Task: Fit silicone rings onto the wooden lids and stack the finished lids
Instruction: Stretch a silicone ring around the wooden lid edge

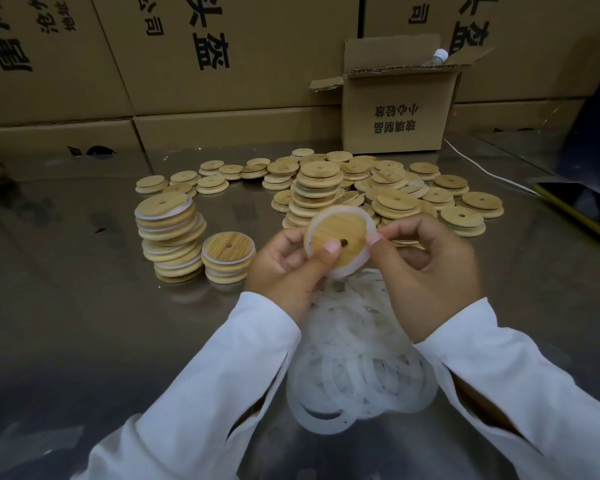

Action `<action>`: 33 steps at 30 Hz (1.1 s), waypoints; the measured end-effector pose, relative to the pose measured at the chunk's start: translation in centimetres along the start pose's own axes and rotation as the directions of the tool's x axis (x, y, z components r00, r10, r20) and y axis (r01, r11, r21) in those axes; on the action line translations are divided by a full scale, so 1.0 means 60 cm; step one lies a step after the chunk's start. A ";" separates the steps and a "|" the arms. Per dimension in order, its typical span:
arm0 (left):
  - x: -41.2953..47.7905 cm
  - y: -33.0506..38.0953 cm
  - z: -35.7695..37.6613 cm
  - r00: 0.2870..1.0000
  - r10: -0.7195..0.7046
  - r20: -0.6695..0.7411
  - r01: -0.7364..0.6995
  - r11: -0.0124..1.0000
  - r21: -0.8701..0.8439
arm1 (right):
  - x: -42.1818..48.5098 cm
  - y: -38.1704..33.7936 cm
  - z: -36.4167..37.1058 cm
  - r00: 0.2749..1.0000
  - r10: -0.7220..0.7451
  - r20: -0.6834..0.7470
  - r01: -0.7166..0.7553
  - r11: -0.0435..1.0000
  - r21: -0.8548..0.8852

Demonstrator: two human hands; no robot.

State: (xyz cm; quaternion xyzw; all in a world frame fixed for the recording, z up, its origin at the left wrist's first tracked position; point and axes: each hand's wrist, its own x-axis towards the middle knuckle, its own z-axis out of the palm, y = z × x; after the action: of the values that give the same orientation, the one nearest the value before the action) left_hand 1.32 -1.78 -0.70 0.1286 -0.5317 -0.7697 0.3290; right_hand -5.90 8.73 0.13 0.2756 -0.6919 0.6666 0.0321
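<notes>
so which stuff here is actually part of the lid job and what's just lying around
Part of the job:
held lid with its ring, in left hand and right hand
loose rings
unfitted lids
finished stacks

Just lying about:
open carton
bottle
phone
white cable

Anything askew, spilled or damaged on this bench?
Yes: the taller stack of ringed round wooden lids at left leans, its lids offset from one another. The shorter stack beside it sits straight. The translucent white silicone rings lie in a loose heap. No damage shows.
</notes>
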 end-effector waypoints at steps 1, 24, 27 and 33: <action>-0.001 -0.002 -0.001 1.000 0.003 0.014 -0.004 0.997 0.078 | 0.003 0.001 -0.002 1.000 0.005 -0.007 -0.005 1.000 -0.007; -0.001 0.018 -0.010 0.970 0.134 0.202 -0.213 0.868 0.449 | 0.025 -0.010 -0.016 0.964 0.040 0.262 -0.022 0.997 -0.071; -0.002 0.020 -0.009 0.969 0.130 0.208 -0.213 0.867 0.450 | 0.024 -0.010 -0.017 0.969 0.016 0.246 0.007 0.996 -0.092; -0.001 0.019 -0.011 0.976 0.129 0.176 -0.193 0.885 0.423 | 0.024 -0.008 -0.013 0.974 -0.019 0.224 0.041 0.995 -0.092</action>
State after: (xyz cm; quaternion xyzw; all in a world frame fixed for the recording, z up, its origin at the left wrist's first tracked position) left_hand 2.18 -2.50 0.05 0.0992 -0.7218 -0.6078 0.3157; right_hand -7.18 8.98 1.24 0.3571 -0.7181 0.5969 -0.0223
